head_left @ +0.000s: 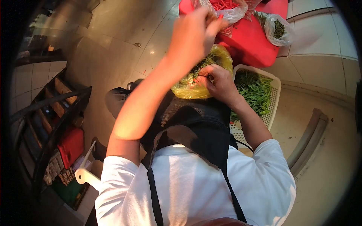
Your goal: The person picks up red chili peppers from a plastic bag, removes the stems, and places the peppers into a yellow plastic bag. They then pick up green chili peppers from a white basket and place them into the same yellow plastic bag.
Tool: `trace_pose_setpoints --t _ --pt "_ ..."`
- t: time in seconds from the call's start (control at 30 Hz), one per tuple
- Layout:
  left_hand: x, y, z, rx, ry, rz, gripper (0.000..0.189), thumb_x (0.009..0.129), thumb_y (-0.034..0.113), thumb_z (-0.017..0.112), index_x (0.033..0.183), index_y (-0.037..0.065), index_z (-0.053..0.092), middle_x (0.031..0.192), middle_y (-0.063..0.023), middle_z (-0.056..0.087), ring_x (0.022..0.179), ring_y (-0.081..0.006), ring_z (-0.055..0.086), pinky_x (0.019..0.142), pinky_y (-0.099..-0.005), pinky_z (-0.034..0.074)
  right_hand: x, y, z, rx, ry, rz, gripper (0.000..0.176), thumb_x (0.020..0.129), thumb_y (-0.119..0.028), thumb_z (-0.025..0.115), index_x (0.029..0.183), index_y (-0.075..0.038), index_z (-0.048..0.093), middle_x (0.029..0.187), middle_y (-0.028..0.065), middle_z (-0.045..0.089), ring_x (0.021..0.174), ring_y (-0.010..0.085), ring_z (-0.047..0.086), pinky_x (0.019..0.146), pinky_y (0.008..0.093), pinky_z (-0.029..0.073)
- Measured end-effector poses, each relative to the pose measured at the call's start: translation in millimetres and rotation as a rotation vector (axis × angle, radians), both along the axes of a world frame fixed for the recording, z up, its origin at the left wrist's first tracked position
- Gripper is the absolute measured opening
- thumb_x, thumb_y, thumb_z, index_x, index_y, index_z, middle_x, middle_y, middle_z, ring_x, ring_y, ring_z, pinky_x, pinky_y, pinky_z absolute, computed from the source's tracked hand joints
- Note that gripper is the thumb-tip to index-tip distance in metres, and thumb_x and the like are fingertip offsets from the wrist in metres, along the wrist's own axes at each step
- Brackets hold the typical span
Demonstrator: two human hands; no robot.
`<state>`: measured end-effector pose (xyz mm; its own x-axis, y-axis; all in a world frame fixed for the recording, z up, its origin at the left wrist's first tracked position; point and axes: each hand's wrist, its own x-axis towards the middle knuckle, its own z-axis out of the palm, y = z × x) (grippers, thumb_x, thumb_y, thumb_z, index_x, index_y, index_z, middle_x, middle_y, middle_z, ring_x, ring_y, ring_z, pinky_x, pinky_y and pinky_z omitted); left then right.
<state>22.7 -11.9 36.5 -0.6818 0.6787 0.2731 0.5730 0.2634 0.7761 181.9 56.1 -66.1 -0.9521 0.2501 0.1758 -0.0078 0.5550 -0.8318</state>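
Note:
My left hand (pixel 194 32) is raised over the near side of a clear plastic bag (pixel 235 14) of red chili peppers (pixel 222 3). It is blurred by motion, its fingers look curled, and a small red bit shows by the thumb tip. In my lap sits a yellow plastic bag (pixel 194 93) with green leafy stems (pixel 205 62) inside. My right hand (pixel 218 81) is at its opening, fingers pinched together; a bit of red shows at the fingertips, but what they hold is partly hidden.
A white perforated basket (pixel 277 90) of long green leaves (pixel 254 92) stands at my right. Beyond it, a red stool (pixel 256 41) carries the chili bag and another clear bag (pixel 288 34) of dark green stems. A dark-framed shelf (pixel 49 101) is at the left.

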Motion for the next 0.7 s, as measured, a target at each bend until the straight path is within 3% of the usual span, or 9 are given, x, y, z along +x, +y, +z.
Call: trace_pose_setpoints --t 0.1,0.17,0.23,0.3,0.37,0.43,0.53,0.63,0.7 --pt "-32.2 46.9 32.4 0.238 0.030 -0.023 0.020 0.085 0.021 0.067 0.094 0.003 0.072 0.087 -0.0238 0.067 0.082 -0.0419 0.065 0.073 -0.0472 0.051 1.9 2.9 4.3 0.040 -0.029 0.003 0.016 0.081 -0.010 0.072 0.089 -0.003 0.060 0.081 0.0150 0.062 0.080 0.0365 0.061 0.070 0.0433 0.048" --pt "-57.2 64.3 28.7 -0.061 0.159 -0.100 0.023 0.085 0.023 0.068 0.098 0.003 0.071 0.089 -0.0242 0.067 0.084 -0.0403 0.066 0.075 -0.0459 0.051 4.1 6.6 10.8 0.063 -0.041 -0.028 0.015 0.081 -0.009 0.072 0.089 -0.002 0.061 0.081 0.0141 0.062 0.076 0.0327 0.061 0.068 0.0402 0.049" --pt "-47.4 51.2 47.7 -0.091 0.092 -0.104 0.036 0.084 0.025 0.070 0.112 0.004 0.065 0.099 -0.0278 0.065 0.091 -0.0369 0.066 0.078 -0.0441 0.050 7.8 11.6 17.9 0.094 -0.073 -0.081 0.013 0.083 -0.007 0.073 0.088 -0.001 0.063 0.080 0.0116 0.062 0.069 0.0249 0.061 0.063 0.0337 0.050" --pt "-36.9 35.7 41.4 -0.131 0.094 -0.186 0.037 0.083 0.027 0.072 0.110 0.004 0.064 0.093 -0.0253 0.065 0.085 -0.0347 0.066 0.075 -0.0415 0.051 12.2 15.2 16.7 0.104 -0.141 -0.015 0.012 0.083 -0.007 0.072 0.089 -0.001 0.064 0.082 0.0123 0.063 0.071 0.0278 0.062 0.066 0.0357 0.051" --pt "-26.9 15.5 -0.6 -0.163 0.174 -0.333 0.029 0.083 0.030 0.074 0.091 0.003 0.067 0.071 -0.0167 0.066 0.067 -0.0337 0.066 0.066 -0.0384 0.053 16.7 15.9 2.6 0.162 -0.059 0.065 0.013 0.083 -0.007 0.070 0.093 -0.002 0.066 0.086 0.0141 0.064 0.081 0.0330 0.063 0.073 0.0397 0.051" --pt "-14.9 -3.7 -35.5 -0.453 0.062 -0.345 0.034 0.079 0.025 0.077 0.105 0.005 0.066 0.088 -0.0178 0.068 0.085 -0.0353 0.067 0.078 -0.0426 0.053 17.5 18.8 10.4 0.222 -0.113 0.121 0.015 0.082 -0.007 0.070 0.096 -0.002 0.067 0.087 0.0146 0.065 0.085 0.0340 0.063 0.076 0.0411 0.050" --pt "3.6 -25.3 -90.9 -0.348 0.147 -0.227 0.053 0.075 0.016 0.079 0.124 0.009 0.059 0.113 -0.0187 0.062 0.108 -0.0366 0.059 0.092 -0.0440 0.048 14.4 24.1 4.3 0.266 -0.082 0.009 0.014 0.080 -0.007 0.068 0.094 -0.003 0.067 0.088 0.0147 0.064 0.086 0.0341 0.062 0.076 0.0438 0.049" --pt "8.3 -32.7 -105.5 -0.485 -0.043 -0.277 0.070 0.073 0.009 0.079 0.137 0.012 0.050 0.131 -0.0166 0.052 0.123 -0.0383 0.048 0.100 -0.0439 0.043 9.5 27.9 -6.3 0.341 -0.063 -0.082 0.013 0.079 -0.007 0.067 0.091 -0.004 0.066 0.088 0.0144 0.062 0.087 0.0337 0.061 0.075 0.0446 0.049" --pt "11.5 -37.5 -110.7 -0.455 0.023 -0.270 0.069 0.074 0.009 0.079 0.137 0.013 0.050 0.130 -0.0159 0.053 0.122 -0.0377 0.049 0.100 -0.0435 0.043 6.7 29.2 -9.6 0.410 -0.100 -0.087 0.014 0.079 -0.007 0.068 0.093 -0.005 0.066 0.089 0.0140 0.061 0.088 0.0339 0.061 0.076 0.0441 0.049"
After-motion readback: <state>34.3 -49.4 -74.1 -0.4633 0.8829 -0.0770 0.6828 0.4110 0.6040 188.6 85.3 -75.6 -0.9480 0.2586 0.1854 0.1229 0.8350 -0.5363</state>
